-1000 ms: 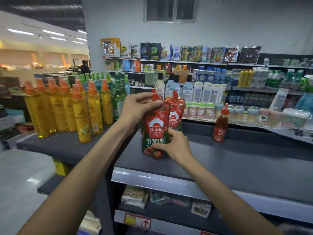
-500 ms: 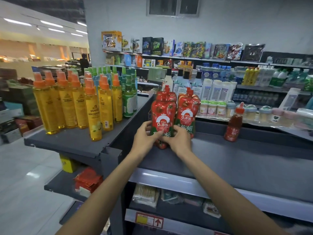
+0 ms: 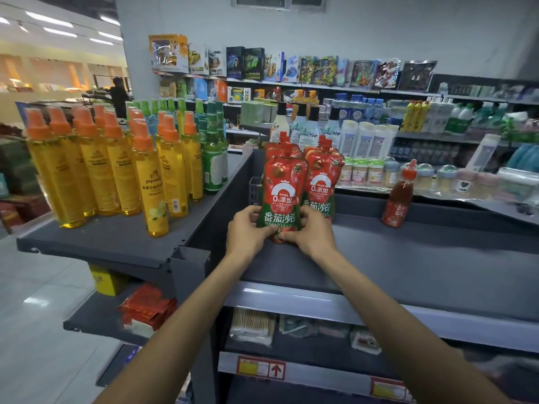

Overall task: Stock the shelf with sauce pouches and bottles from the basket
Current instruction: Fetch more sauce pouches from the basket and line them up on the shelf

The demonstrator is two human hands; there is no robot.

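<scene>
A red tomato sauce pouch (image 3: pixel 282 193) with a red spout stands upright at the left end of the dark grey shelf (image 3: pixel 423 258). My left hand (image 3: pixel 248 231) and my right hand (image 3: pixel 312 231) both grip its bottom corners. More pouches stand behind it, and a second row of pouches (image 3: pixel 320 182) stands just to its right, touching it. One small red sauce bottle (image 3: pixel 398 204) stands alone further right on the same shelf. The basket is not in view.
Yellow spray bottles (image 3: pixel 116 176) and green bottles (image 3: pixel 213 158) crowd the neighbouring shelf on the left. Jars (image 3: pixel 361 172) and toiletries fill the aisle shelves behind. Lower shelves hold packets (image 3: pixel 252 326). A person (image 3: pixel 118 96) stands far off at the left.
Both hands brought the front pouch down from mid-air onto the shelf. My left hand slid from the pouch's top to its bottom corner. The camera moved closer.
</scene>
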